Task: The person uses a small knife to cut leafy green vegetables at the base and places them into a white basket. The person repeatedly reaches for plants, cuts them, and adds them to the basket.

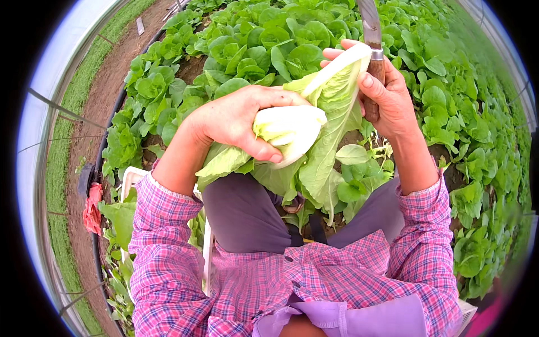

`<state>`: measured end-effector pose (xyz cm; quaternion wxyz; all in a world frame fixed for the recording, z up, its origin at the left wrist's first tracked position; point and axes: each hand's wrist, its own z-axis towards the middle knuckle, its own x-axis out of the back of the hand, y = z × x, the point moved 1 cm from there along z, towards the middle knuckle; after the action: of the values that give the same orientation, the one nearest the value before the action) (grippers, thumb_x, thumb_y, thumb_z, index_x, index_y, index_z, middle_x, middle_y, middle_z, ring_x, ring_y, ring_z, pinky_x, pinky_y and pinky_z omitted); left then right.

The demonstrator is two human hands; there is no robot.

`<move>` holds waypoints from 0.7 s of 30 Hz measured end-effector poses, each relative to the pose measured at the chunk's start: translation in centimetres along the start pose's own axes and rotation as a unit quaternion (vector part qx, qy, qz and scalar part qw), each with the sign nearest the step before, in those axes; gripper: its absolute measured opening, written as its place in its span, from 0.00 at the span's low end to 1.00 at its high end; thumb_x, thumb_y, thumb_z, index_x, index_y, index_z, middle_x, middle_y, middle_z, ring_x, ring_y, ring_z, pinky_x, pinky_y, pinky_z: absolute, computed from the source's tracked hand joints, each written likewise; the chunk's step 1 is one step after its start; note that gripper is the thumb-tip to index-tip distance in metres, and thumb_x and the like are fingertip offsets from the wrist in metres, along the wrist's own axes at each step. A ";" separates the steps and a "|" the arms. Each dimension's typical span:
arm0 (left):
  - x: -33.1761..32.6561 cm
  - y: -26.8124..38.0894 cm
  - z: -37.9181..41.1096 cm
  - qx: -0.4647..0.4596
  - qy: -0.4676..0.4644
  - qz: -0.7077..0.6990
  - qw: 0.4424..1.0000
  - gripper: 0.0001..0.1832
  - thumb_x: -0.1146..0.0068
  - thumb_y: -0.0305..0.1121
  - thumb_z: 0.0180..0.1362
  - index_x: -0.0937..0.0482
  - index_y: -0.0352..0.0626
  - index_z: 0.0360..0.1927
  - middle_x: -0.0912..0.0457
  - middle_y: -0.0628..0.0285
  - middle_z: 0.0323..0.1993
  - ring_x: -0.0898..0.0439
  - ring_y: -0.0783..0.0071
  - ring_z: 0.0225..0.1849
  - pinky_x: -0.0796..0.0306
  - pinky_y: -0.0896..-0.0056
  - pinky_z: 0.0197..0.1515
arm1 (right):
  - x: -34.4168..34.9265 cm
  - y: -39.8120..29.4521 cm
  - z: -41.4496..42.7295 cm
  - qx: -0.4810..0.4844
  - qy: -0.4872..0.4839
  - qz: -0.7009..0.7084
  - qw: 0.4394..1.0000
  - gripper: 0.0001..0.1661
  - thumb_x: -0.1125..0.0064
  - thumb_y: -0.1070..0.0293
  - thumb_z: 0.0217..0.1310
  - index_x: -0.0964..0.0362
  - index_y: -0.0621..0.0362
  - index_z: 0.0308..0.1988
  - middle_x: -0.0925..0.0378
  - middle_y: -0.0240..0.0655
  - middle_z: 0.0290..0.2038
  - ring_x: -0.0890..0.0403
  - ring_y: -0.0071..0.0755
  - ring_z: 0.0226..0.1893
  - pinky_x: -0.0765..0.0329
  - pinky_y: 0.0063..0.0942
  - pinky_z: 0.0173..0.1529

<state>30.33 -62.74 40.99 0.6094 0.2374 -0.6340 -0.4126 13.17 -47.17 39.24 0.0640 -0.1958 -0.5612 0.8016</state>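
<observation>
My left hand (236, 113) grips a head of pale leafy greens (290, 132), possibly Chinese cabbage, with its white cut base facing up and to the right. Its green leaves hang down over my thighs. In my right hand (391, 107) is a knife (372, 31) with a wooden handle and a metal collar; the blade points up and away from me. A long outer leaf (339, 99) with a thick white rib lies against the right thumb, its rib end by the knife's collar. Whether that leaf is still joined to the head cannot be told.
Dense leafy plants (294, 38) grow ahead and to the right. A white plastic crate (131, 177) holding leaves stands at my left, and another white edge (467, 311) shows at lower right. Left lie a black hose (119, 101), red plastic (93, 208) and a greenhouse film wall (50, 71).
</observation>
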 end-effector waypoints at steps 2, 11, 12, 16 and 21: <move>0.1 -0.4 -2.1 -0.035 0.023 -0.003 0.999 0.37 0.33 0.43 0.29 0.29 0.39 0.48 0.32 0.54 0.53 0.27 0.70 0.44 0.35 0.73 0.46 | -2.8 -0.3 1.0 -0.016 0.016 0.043 0.999 0.18 0.39 0.67 0.50 0.32 0.57 0.42 0.26 0.25 0.28 0.30 0.11 0.18 0.35 0.11 0.17; 0.4 0.0 -10.2 -0.017 0.371 -0.337 0.865 0.41 0.34 0.37 0.32 0.36 0.33 0.53 0.29 0.50 0.50 0.26 0.66 0.48 0.33 0.66 0.52 | -8.3 -1.5 4.8 -0.056 -0.037 -0.187 0.980 0.15 0.37 0.67 0.49 0.31 0.59 0.36 0.33 0.20 0.23 0.37 0.10 0.19 0.39 0.11 0.21; 0.5 -0.4 -10.1 -0.018 0.366 -0.283 0.886 0.39 0.34 0.35 0.34 0.36 0.34 0.53 0.27 0.52 0.49 0.27 0.68 0.48 0.34 0.69 0.53 | -9.4 -0.9 5.2 -0.046 -0.069 -0.206 0.975 0.15 0.37 0.67 0.49 0.32 0.60 0.36 0.33 0.20 0.24 0.38 0.10 0.21 0.38 0.12 0.24; -0.9 -1.2 -11.7 0.009 0.456 -0.313 0.833 0.38 0.34 0.33 0.36 0.36 0.36 0.54 0.27 0.64 0.43 0.29 0.77 0.44 0.35 0.74 0.49 | -14.5 1.1 6.5 -0.054 -0.140 -0.220 0.964 0.16 0.38 0.67 0.50 0.33 0.62 0.37 0.33 0.22 0.28 0.37 0.14 0.29 0.36 0.16 0.35; -4.8 0.0 -16.5 -0.035 0.573 -0.318 0.755 0.38 0.33 0.34 0.37 0.38 0.37 0.53 0.30 0.64 0.45 0.32 0.78 0.47 0.37 0.74 0.51 | -20.2 6.4 5.1 -0.070 -0.179 -0.099 0.976 0.16 0.43 0.69 0.54 0.34 0.64 0.42 0.29 0.26 0.32 0.31 0.17 0.32 0.32 0.18 0.38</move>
<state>46.99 -62.74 36.88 0.7002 0.5959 -0.0394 -0.3912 30.49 -60.44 39.72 0.0280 0.0030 -0.6349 0.7721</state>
